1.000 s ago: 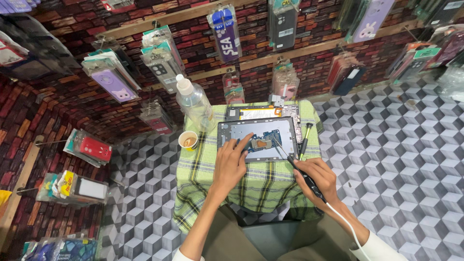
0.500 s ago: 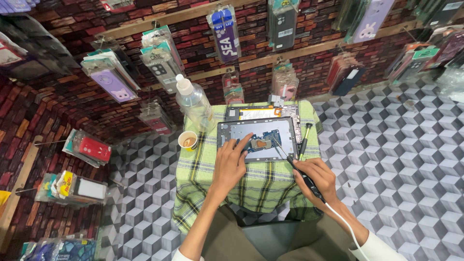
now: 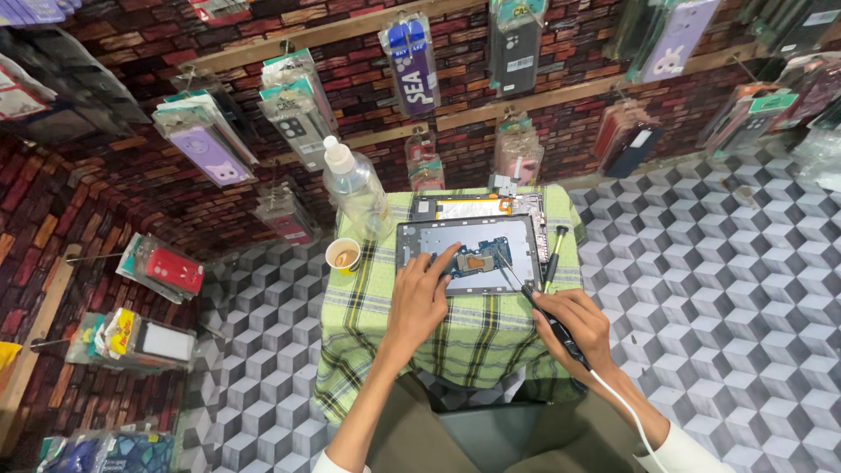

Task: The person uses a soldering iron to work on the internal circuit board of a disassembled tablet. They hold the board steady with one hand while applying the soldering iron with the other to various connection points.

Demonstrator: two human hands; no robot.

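Unmoved hands (image 3: 419, 298) on opened tablet (image 3: 469, 254)

No visible change since earlier.

Bare forearms, white cuffs rolled near the elbows, and olive-brown trousers below.

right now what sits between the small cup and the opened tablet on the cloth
Nothing. In the head view only bare green plaid cloth lies between the small cup and the opened tablet. The clear bottle stands just behind that gap.
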